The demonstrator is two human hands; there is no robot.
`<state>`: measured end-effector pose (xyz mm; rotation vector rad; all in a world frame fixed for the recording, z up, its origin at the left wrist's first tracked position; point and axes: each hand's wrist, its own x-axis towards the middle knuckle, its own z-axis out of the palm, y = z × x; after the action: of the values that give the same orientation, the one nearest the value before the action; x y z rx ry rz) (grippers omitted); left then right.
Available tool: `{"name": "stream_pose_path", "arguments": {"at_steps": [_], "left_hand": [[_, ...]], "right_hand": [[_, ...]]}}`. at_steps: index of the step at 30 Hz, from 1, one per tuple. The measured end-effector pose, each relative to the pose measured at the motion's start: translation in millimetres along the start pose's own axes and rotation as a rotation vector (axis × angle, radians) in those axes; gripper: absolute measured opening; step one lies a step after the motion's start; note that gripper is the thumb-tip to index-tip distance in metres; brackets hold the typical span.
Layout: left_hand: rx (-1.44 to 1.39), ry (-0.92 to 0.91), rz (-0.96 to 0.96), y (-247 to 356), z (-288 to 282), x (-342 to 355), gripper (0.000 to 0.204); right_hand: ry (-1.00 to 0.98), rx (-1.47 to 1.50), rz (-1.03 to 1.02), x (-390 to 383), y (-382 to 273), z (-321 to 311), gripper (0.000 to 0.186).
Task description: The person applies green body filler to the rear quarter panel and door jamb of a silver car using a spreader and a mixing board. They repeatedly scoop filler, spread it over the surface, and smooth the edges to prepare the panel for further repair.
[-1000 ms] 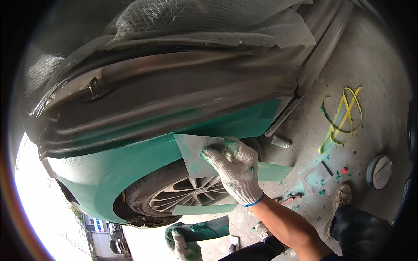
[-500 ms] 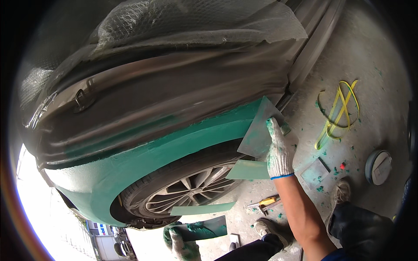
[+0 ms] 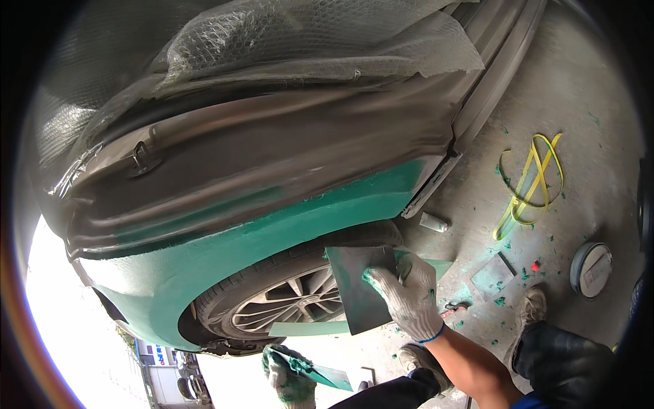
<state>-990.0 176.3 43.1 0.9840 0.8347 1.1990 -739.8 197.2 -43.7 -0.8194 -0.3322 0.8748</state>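
My right hand (image 3: 412, 300), in a white knit glove, grips a thin dark rectangular spreader (image 3: 357, 286) with green smears, held in front of the car wheel (image 3: 279, 303). Lower down, my left hand (image 3: 289, 385) wears a glove stained green and is closed on a flat putty blade (image 3: 330, 375), seen nearly edge-on, with lumps of green putty (image 3: 300, 365) on it. Above the wheel, a coat of green filler (image 3: 272, 238) covers the fender arch. Neither tool touches the fender.
Clear bubble film (image 3: 272, 41) drapes the brown car body. Two pale green strips stand by the wheel, one (image 3: 306, 328) lower. A small bottle (image 3: 434, 222), yellow strap (image 3: 531, 180), smeared square plate (image 3: 492, 276) and round tin (image 3: 591, 270) lie on the floor among green scraps.
My right hand has brought the spreader down and left, off the fender's right end to before the wheel. My left hand's blade has tipped from showing its face to nearly edge-on.
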Motion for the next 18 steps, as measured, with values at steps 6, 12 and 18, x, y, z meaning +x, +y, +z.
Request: {"name": "stream_pose_path", "arguments": {"at_steps": [6,12,18], "left_hand": [[0.345,0.182,0.064,-8,0,6,0.036],[0.322,0.225,0.125,-11,7,7,0.034],[0.326,0.074,0.031,-2,-10,8,0.035]], "right_hand": [[-0.091,-0.155,-0.218,23,-8,58,0.029],[0.189,0.035,-0.255,47,10,56,0.021],[0.354,-0.014,-0.117,60,18,20,0.017]]}}
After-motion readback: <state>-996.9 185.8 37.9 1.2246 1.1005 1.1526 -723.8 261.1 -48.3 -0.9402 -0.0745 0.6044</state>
